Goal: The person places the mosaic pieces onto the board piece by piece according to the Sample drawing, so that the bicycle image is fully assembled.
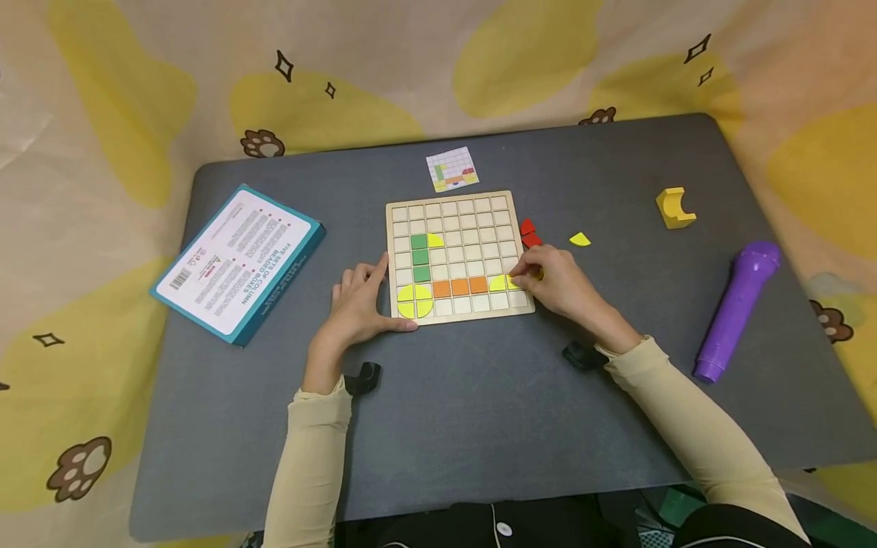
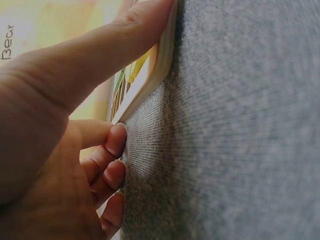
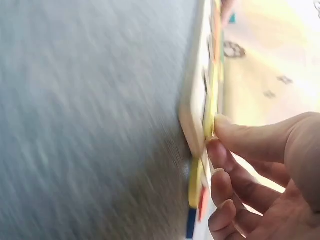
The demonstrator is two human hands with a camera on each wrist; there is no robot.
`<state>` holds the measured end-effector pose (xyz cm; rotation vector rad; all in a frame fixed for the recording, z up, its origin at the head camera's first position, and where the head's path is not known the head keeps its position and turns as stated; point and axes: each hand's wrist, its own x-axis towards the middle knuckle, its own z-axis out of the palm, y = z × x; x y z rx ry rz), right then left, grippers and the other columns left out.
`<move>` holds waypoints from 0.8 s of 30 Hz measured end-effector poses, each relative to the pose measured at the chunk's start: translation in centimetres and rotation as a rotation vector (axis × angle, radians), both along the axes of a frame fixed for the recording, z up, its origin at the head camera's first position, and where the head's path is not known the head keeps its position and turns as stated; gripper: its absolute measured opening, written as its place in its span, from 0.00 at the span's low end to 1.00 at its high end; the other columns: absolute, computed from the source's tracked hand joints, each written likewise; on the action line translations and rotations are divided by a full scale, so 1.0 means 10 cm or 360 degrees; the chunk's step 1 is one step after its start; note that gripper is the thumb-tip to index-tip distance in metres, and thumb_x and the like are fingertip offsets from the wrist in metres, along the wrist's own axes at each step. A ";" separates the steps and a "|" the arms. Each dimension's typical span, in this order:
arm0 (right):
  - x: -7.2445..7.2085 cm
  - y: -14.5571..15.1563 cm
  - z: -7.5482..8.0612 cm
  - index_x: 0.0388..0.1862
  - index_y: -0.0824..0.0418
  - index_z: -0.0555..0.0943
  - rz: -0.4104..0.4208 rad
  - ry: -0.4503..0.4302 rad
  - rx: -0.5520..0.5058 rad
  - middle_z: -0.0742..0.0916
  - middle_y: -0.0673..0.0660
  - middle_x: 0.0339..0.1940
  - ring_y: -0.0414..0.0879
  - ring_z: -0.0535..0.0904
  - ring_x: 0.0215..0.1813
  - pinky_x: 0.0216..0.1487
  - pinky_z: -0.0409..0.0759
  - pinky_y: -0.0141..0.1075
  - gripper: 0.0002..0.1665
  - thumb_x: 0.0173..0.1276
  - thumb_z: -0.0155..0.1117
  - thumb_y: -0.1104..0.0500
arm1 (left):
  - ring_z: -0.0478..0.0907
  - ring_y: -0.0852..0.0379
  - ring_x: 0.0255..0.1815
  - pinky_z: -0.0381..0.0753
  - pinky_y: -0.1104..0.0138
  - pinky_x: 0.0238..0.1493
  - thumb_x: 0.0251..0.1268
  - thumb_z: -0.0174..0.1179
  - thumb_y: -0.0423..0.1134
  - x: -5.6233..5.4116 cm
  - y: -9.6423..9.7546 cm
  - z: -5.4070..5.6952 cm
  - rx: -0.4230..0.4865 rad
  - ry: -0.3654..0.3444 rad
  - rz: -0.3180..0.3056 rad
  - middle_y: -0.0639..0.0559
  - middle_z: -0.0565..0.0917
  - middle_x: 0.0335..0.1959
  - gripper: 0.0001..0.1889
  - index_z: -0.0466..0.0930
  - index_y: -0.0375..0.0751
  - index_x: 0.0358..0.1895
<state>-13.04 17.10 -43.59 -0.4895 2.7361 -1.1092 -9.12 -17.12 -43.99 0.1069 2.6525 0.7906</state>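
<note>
A wooden grid board [image 1: 479, 216] lies mid-table, holding green squares [image 1: 420, 256], a row of orange squares [image 1: 460, 287] and yellow quarter-circle pieces [image 1: 415, 301]. My right hand [image 1: 558, 281] is at the board's right edge, thumb and forefinger pinching a yellow quarter-circle piece [image 3: 210, 120] at the orange row's right end. My left hand [image 1: 358, 304] rests at the near left corner, its thumb [image 2: 125, 40] along the front edge and forefinger against the left side. Red pieces [image 1: 530, 234] lie just beyond my right fingers, partly hidden.
A small pattern card [image 1: 452, 169] lies behind the board. To the left is a teal and white box [image 1: 236, 262]. On the right are a loose yellow piece [image 1: 579, 240], a yellow arch block [image 1: 674, 208] and a purple microphone [image 1: 736, 312].
</note>
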 end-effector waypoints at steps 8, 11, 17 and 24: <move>-0.07 0.27 0.10 0.47 0.64 0.89 -0.0102 -0.0026 0.0103 0.87 0.63 0.43 0.55 0.78 0.43 0.46 0.72 0.44 0.09 0.69 0.75 0.64 | 0.58 0.39 0.70 0.56 0.45 0.67 0.47 0.85 0.58 0.00 0.00 0.00 0.0000 0.0003 0.0001 0.36 0.65 0.75 0.72 0.40 0.47 0.89; -0.09 0.36 0.13 0.49 0.65 0.89 -0.0107 -0.0050 0.0148 0.87 0.64 0.45 0.56 0.78 0.43 0.46 0.71 0.44 0.11 0.70 0.75 0.63 | 0.57 0.39 0.70 0.56 0.45 0.67 0.47 0.85 0.58 -0.01 -0.01 -0.01 0.0006 0.0001 0.0002 0.37 0.65 0.74 0.72 0.40 0.48 0.89; -0.16 0.55 0.16 0.58 0.68 0.85 -0.0232 -0.0103 0.0221 0.82 0.69 0.53 0.61 0.74 0.50 0.52 0.69 0.52 0.17 0.72 0.72 0.65 | 0.57 0.39 0.71 0.55 0.45 0.69 0.48 0.85 0.58 -0.01 -0.01 -0.02 0.0017 -0.0001 0.0004 0.37 0.65 0.74 0.72 0.40 0.48 0.89; -0.23 0.72 0.10 0.73 0.71 0.72 -0.0240 -0.0189 0.0238 0.69 0.76 0.68 0.71 0.65 0.66 0.66 0.65 0.64 0.27 0.79 0.62 0.66 | 0.57 0.39 0.71 0.55 0.44 0.69 0.48 0.85 0.57 0.01 -0.01 -0.01 0.0030 0.0001 0.0014 0.37 0.65 0.74 0.71 0.41 0.48 0.89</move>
